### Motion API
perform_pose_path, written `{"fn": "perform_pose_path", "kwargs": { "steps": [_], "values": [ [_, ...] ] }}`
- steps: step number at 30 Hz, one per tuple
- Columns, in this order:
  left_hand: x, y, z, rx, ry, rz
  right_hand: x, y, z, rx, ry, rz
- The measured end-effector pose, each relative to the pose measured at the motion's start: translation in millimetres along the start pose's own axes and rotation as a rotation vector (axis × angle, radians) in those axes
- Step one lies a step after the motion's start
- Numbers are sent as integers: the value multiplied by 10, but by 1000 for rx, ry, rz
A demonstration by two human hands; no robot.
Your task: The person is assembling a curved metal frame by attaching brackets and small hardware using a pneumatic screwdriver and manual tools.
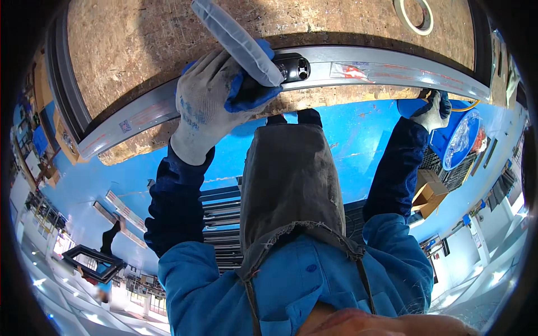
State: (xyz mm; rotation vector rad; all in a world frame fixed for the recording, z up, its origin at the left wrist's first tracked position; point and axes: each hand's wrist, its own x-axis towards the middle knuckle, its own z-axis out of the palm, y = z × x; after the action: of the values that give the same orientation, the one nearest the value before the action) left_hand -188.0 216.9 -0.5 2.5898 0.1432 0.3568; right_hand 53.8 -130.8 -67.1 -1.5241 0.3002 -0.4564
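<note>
Clasping translucent piece (240,43) (left hand (207,92) curled)

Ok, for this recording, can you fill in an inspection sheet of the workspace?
Surface: wooden bench, worn and stained.
Job's things: grey metal frame on the bench; black part at its near rail; translucent tube by the left hand.
Clutter: tape roll at upper right.
Hands: both gloved; left hand closed around the tube; right hand at the bench edge, its grip unclear.
Cables: yellow line near the right hand, cable or hose unclear.
Surroundings: blue floor, blue bin containing clear plastic, cardboard box; another person's dark sleeve at lower left.
</note>
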Motion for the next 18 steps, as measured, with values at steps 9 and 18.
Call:
{"fn": "perform_pose_path", "kwargs": {
  "steps": [9, 18],
  "values": [
    [-3, 27, -10, 36, -27, -22, 189, 211, -103, -72, 40, -61],
    [39, 47, -20, 14, -12, -19, 106, 58, -17, -71, 0, -59]
  ]
}}
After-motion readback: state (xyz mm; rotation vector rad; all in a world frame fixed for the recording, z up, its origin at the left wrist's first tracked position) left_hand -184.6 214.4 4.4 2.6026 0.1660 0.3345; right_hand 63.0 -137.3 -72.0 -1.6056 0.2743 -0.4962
